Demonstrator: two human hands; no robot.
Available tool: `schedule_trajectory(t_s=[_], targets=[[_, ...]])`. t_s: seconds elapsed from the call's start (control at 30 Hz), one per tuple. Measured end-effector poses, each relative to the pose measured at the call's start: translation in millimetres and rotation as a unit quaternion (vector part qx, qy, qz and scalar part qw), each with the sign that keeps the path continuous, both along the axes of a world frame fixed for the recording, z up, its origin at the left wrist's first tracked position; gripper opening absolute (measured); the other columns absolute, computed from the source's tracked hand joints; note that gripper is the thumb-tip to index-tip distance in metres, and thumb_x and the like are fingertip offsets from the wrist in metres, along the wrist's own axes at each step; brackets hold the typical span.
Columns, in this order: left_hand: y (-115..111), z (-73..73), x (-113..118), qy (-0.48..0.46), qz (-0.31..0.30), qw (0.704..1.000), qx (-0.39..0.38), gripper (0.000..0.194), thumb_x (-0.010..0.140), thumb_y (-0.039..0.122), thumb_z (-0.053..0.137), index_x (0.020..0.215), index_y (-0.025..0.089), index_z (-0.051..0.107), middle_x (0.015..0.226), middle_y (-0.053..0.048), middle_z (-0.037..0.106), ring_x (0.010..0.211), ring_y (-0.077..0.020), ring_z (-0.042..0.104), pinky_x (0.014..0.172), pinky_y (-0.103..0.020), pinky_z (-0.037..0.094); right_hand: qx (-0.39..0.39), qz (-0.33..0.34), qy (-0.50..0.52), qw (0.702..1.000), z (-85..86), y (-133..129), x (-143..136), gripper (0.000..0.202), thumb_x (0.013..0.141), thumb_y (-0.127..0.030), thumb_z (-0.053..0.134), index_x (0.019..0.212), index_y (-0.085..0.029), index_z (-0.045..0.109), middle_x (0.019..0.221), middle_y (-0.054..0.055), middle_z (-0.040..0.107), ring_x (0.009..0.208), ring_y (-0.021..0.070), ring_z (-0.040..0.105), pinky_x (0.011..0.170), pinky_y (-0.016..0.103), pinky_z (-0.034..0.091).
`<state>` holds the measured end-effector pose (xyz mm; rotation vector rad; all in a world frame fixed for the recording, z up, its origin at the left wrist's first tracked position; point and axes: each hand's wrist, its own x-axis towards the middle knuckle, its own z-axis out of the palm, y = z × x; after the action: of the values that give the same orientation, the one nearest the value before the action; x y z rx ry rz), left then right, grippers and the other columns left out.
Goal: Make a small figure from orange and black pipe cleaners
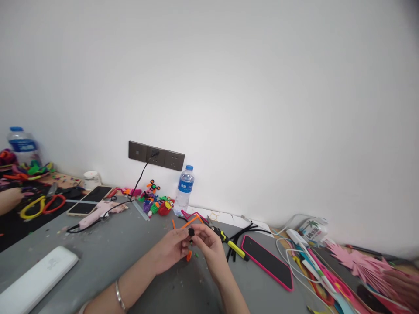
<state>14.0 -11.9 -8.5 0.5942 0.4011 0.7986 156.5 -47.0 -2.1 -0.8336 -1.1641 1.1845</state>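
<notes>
Between the fingertips of both hands is a small black piece [191, 232], which looks like a curled pipe cleaner. My left hand [170, 247] pinches it from the left, thumb and fingers closed. My right hand [210, 244] closes on it from the other side; its fingers partly cover the piece. Just behind the hands lie orange pipe cleaners [194, 220]. Near my right hand are yellow-and-black handled pliers [236, 249], with several black pipe cleaners [247, 230] beside them.
A pink-cased phone [268, 261] lies at right. Behind stand a water bottle [185, 190] and small pipe-cleaner figures [157, 201]. A corded glue gun [98, 214], another phone [85, 206], scissors [42, 206] and a white box [39, 279] are leftward. Other people's hands show at both edges.
</notes>
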Motion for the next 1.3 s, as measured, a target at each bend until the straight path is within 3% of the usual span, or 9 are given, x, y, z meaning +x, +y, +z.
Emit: schedule_trajectory(t_s=[0.3, 0.43, 0.53, 0.7, 0.93, 1.3], targets=[[-1.6, 12.5, -6.1, 0.060, 0.001, 0.998, 0.031, 0.028, 0.067, 0.036, 0.080, 0.075, 0.012, 0.069, 0.073, -0.001, 0.052, 0.057, -0.0070, 0.039, 0.051, -0.021, 0.029, 0.023, -0.052, 0.002, 0.998, 0.2, 1.8, 5.7, 0.025, 0.079, -0.037, 0.068, 0.099, -0.023, 0.063, 0.079, 0.001, 0.057, 0.074, 0.0151, 0.055, 0.066, 0.025, 0.045], [-0.3, 12.1, -7.8, 0.091, -0.006, 0.995, 0.033, 0.028, 0.069, 0.038, 0.077, 0.076, 0.012, 0.068, 0.074, -0.001, 0.053, 0.058, -0.0078, 0.040, 0.052, -0.022, 0.031, 0.011, -0.020, -0.025, 0.999, 4.3, -1.8, 9.2, 0.023, 0.080, -0.038, 0.067, 0.096, -0.022, 0.064, 0.080, 0.002, 0.057, 0.073, 0.0150, 0.053, 0.065, 0.025, 0.043], [1.3, 9.3, -8.9, 0.098, -0.024, 0.994, 0.036, 0.027, 0.071, 0.038, 0.076, 0.076, 0.013, 0.066, 0.070, 0.000, 0.052, 0.057, -0.0080, 0.040, 0.054, -0.023, 0.033, 0.002, 0.024, -0.031, 0.999, 8.8, -5.2, 9.9, 0.032, 0.080, -0.038, 0.067, 0.108, -0.023, 0.059, 0.075, 0.000, 0.055, 0.069, 0.0140, 0.051, 0.062, 0.024, 0.040], [2.2, 9.5, -12.1, 0.116, -0.102, 0.985, 0.072, 0.026, 0.077, 0.039, 0.071, 0.075, 0.014, 0.064, 0.055, 0.005, 0.042, 0.050, -0.0069, 0.035, 0.051, -0.021, 0.028, -0.024, 0.094, -0.039, 0.995, 13.0, -9.0, 10.9, 0.042, 0.080, -0.038, 0.068, 0.116, -0.024, 0.052, 0.072, -0.003, 0.053, 0.062, 0.0114, 0.047, 0.059, 0.023, 0.036], [1.4, 13.9, -16.0, 0.133, -0.140, 0.977, 0.086, 0.027, 0.076, 0.039, 0.072, 0.072, 0.014, 0.064, 0.052, 0.006, 0.039, 0.048, -0.0066, 0.028, 0.047, -0.023, 0.016, -0.016, 0.098, -0.042, 0.994, 13.5, -8.7, 13.4, 0.047, 0.080, -0.037, 0.068, 0.121, -0.023, 0.050, 0.074, -0.002, 0.055, 0.065, 0.0123, 0.050, 0.060, 0.025, 0.037], [1.9, 12.5, -16.5, 0.119, -0.162, 0.978, 0.060, 0.023, 0.078, 0.034, 0.071, 0.073, 0.013, 0.063, 0.057, 0.004, 0.041, 0.051, -0.0071, 0.032, 0.048, -0.021, 0.020, -0.006, 0.076, -0.032, 0.997, 12.9, -8.3, 14.0, 0.061, 0.080, -0.031, 0.068, 0.134, -0.025, 0.040, 0.074, -0.003, 0.054, 0.065, 0.0114, 0.049, 0.061, 0.025, 0.037]])
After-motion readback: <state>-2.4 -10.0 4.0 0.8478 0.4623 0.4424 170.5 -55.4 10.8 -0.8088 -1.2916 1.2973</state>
